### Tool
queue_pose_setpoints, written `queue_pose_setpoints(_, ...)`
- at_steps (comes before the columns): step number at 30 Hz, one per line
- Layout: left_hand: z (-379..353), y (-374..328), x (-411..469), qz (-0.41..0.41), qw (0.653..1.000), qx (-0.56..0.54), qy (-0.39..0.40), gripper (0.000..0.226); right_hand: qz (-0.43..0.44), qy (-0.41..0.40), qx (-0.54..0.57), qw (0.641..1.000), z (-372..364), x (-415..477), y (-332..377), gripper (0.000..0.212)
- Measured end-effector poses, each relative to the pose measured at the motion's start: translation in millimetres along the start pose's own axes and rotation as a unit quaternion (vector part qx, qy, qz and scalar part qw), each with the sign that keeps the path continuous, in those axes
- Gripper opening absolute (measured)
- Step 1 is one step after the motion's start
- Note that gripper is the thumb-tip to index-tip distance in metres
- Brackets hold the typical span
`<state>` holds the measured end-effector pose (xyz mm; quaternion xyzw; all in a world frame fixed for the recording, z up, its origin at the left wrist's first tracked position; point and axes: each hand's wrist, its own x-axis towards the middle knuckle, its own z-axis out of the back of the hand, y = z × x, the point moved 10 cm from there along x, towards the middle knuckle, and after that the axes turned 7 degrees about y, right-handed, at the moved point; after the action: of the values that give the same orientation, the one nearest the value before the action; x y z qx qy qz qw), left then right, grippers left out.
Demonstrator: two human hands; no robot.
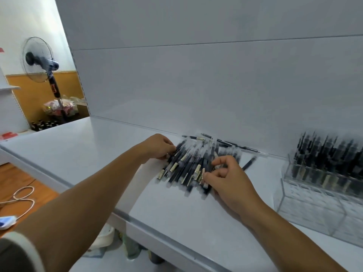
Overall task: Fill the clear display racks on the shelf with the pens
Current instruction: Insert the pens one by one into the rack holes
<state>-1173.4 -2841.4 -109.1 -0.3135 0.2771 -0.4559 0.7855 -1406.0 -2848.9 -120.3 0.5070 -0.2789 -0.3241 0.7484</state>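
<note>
A loose pile of dark pens (191, 165) with clear caps and pale labels lies on the white shelf (94, 154) near the back panel. My left hand (159, 147) rests on the pile's left edge, fingers curled onto the pens. My right hand (228, 178) is at the pile's right side, fingertips pinching the ends of a few pens. At the far right stands a clear display rack (322, 173), its rear rows filled with upright dark pens and its front part empty. A few stray pens (235, 144) lie along the back panel.
The shelf's front edge (157, 235) runs diagonally below my arms. A standing fan (42, 61) and bagged goods are on the floor at the left, with a white cable (21, 195) on the wooden floor.
</note>
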Motion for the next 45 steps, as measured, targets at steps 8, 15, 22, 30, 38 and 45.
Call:
queue_pose_setpoints(8, 1, 13, -17, 0.01, 0.999, -0.013, 0.046, 0.011, -0.043, 0.028, 0.07, 0.996, -5, 0, -10, 0.023)
queue_pose_setpoints(15, -6, 3, -18, 0.029, 0.996, 0.07, 0.053, 0.04, -0.036, 0.028, 0.081, 0.996, -5, -1, -8, 0.01)
queue_pose_setpoints(22, -14, -8, -16, 0.033, 0.975, 0.211, 0.058, 0.029, -0.029, 0.037, 0.088, 0.995, -6, -1, -5, 0.01)
queue_pose_setpoints(30, -18, -22, -21, 0.002, 0.94, 0.339, 0.032, 0.032, -0.021, 0.04, 0.088, 0.995, -7, -3, -3, 0.008)
queue_pose_setpoints(38, -12, -21, -35, -0.07, 0.982, 0.173, -0.037, 0.016, 0.0, 0.03, 0.095, 0.995, -4, -6, 6, 0.009)
queue_pose_setpoints(45, -40, -72, -71, -0.216, 0.971, -0.083, -0.05, 0.008, 0.075, -0.008, 0.048, 0.996, 35, -28, 52, 0.006)
